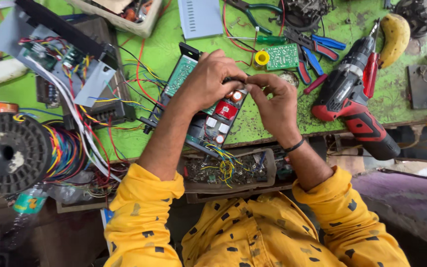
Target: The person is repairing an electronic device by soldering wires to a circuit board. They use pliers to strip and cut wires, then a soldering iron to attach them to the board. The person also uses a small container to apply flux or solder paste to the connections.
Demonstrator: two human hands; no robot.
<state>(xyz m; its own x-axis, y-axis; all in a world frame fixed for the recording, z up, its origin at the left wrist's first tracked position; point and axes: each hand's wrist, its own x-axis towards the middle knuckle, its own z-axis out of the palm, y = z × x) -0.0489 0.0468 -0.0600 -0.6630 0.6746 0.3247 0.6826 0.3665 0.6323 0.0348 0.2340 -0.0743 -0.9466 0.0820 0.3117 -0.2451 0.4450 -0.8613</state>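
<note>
The circuit board assembly (208, 106) lies on the green workbench (174, 44) directly in front of the person, and its long axis runs on a slant, from the upper left near the green end of the board down toward the lower right, where a bundle of yellow and blue wires (226, 160) spills over the bench edge. Both hands meet over the upper right part of that board, so the work sits right under the fingertips rather than off to either side. The left hand (208, 81) comes in from the left and covers the board's middle, fingers curled down and closed on something small at the board's edge; the right hand (275, 106) comes in from the right, thumb and forefinger pinched together just beside the left fingertips. What the pinch holds is hidden by the fingers (possibly a thin lead or a small part, though it cannot be told for sure). The left hand lies more fully over the board, the right only reaching its corner. A red and black power drill (352, 99) lies well apart to the right, a spool of coloured wire (11, 151) to the far left, and pliers with blue handles (317, 49) beyond the hands.
</note>
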